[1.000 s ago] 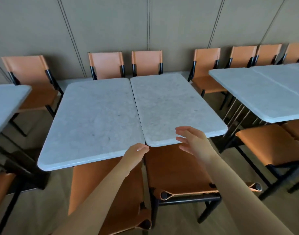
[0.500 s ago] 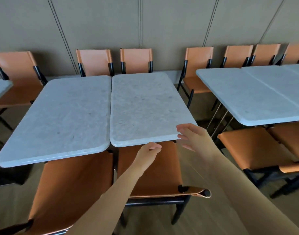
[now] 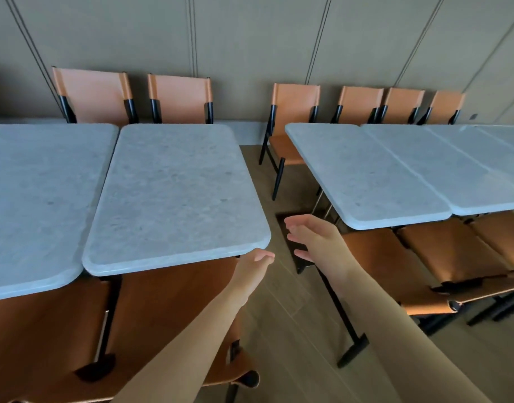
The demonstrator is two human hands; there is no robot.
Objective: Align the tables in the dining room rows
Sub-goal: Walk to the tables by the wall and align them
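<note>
Since a moment ago the view has swung to the right: the pair of tables that filled the middle now sits at the left, and both hands have come off the near edge and drifted toward the aisle.

The nearer table (image 3: 174, 196) of that pair lies flush against its neighbour table (image 3: 37, 199), their long sides touching along a thin seam, though the neighbour's near edge juts closer to the camera, so the front line looks stepped. Across the aisle, the next row of tables (image 3: 375, 175) stands well apart, its tops butted side to side. By my reading the left pair is joined but maybe not squared, and the row to the right is yet to be handled.

The left hand (image 3: 251, 267) hangs just below the rounded near corner of the table, fingers loosely together and holding nothing; whether it touches the edge I cannot tell. The right hand (image 3: 314, 242) is over the floor (image 3: 293, 330) of the aisle, fingers spread apart and empty.

The tops are pale grey stone with a mottled, matte grain, thick slabs with softened corners and a rounded lip. They rest on thin black metal legs. The chairs (image 3: 180, 97) have tan leather slung on black frames, some tucked under the tables and others lined along a panelled olive wall (image 3: 250, 39). The floor is light wood planking.
</note>
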